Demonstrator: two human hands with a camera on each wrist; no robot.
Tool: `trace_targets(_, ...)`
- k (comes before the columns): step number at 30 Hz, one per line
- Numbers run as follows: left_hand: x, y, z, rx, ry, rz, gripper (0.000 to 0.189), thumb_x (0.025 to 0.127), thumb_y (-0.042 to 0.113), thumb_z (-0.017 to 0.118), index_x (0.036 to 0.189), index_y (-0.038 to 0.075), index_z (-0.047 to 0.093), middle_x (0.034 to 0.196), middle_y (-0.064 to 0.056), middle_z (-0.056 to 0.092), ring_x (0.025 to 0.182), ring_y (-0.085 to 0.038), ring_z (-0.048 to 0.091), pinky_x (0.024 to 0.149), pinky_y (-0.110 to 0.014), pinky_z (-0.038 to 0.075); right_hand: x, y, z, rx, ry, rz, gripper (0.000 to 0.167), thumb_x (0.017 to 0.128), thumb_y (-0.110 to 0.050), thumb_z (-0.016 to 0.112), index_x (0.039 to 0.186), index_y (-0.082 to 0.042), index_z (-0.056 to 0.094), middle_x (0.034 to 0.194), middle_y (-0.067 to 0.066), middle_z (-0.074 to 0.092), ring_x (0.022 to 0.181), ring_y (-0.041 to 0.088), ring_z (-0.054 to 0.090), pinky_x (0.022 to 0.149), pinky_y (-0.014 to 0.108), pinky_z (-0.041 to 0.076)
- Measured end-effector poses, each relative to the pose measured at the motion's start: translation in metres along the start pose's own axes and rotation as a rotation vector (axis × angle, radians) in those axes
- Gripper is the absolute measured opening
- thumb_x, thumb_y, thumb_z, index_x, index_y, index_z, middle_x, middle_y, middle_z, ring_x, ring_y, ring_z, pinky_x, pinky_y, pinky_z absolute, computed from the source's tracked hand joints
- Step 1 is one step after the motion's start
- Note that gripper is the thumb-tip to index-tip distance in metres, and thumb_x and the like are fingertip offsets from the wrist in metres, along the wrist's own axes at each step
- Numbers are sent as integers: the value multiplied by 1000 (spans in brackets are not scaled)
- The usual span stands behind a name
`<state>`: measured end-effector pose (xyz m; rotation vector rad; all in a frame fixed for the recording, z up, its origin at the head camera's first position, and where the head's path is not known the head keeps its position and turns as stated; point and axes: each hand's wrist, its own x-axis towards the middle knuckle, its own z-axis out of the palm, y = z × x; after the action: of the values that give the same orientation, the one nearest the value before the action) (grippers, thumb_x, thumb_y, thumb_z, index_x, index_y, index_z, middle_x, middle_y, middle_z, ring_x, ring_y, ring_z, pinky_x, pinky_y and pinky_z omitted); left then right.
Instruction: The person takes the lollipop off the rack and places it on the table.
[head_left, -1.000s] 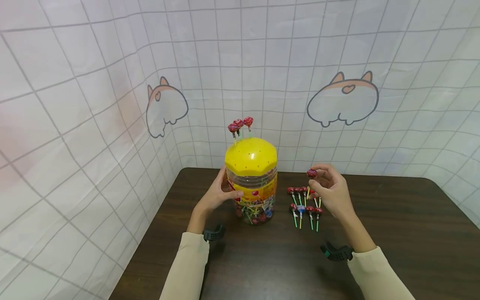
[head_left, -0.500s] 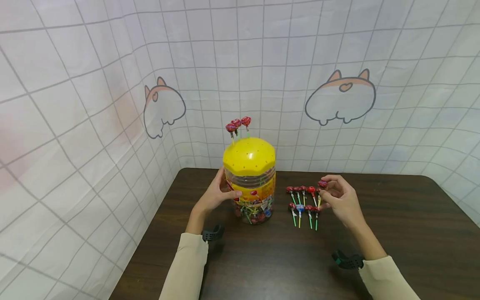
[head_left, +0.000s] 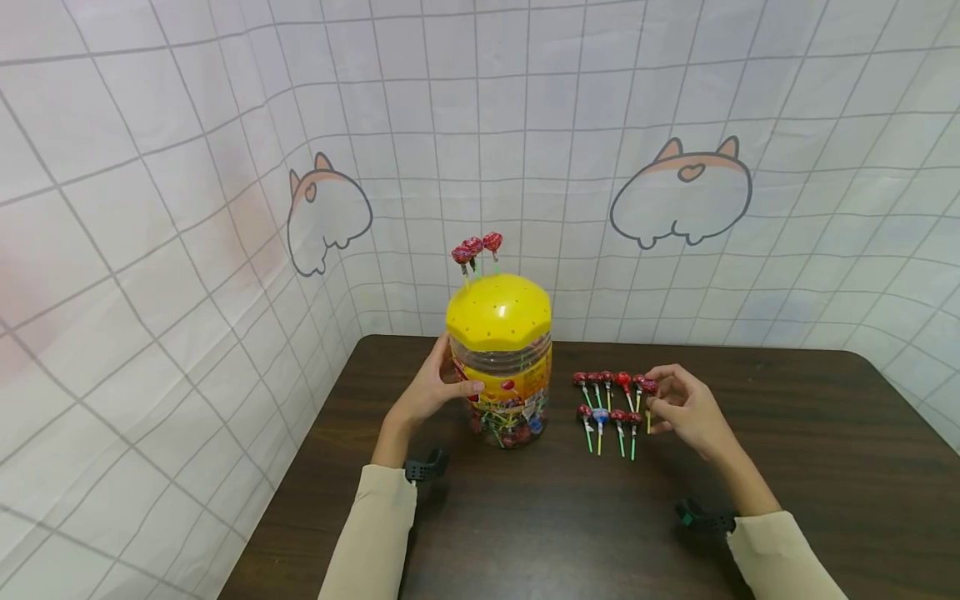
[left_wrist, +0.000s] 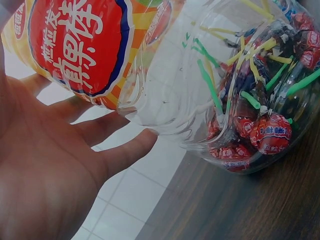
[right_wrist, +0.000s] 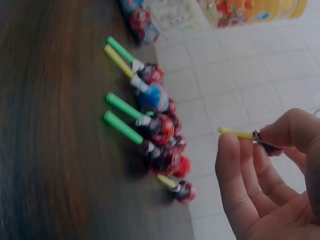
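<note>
A clear plastic jar of wrapped lollipops stands upright under a domed yellow lid with small holes. Three red-headed lollipops stick up from the lid's left part. My left hand holds the jar's left side, thumb across the front; the left wrist view shows its fingers against the jar. Between thumb and fingers, my right hand pinches a lollipop by its yellow stick near the dark-red head. This hand is at the right end of the lollipops lying in two rows.
The dark wooden table meets a white gridded cloth at its back edge, with cartoon animal prints on it. One blue-wrapped lollipop lies in the front row among red ones. Black bands circle both wrists.
My right hand has moved right and down with its lollipop, from above the back row to that row's right end. The left hand stays on the jar.
</note>
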<state>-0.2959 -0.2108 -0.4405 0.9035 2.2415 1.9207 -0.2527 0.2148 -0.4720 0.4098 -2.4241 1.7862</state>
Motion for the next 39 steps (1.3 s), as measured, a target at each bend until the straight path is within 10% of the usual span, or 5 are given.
trace_targets(22, -1, 2, -1, -9, 1, -3, 93, 91, 23, 78, 160, 42, 19, 151, -4, 49, 134, -30, 52, 109, -55, 49, 1, 32, -18, -60, -211, 188, 38, 97, -1, 62, 131, 4, 44, 94, 22, 60, 81, 25, 72, 66, 41, 63)
trace_targets(39, 1, -1, -1, -16, -7, 6, 94, 91, 21, 79, 160, 42, 19, 152, -3, 47, 135, -29, 51, 109, -52, 50, 1, 37, -19, -304, -171, 92, 31, 93, -8, 72, 120, -2, 58, 92, 13, 61, 73, 13, 51, 60, 28, 41)
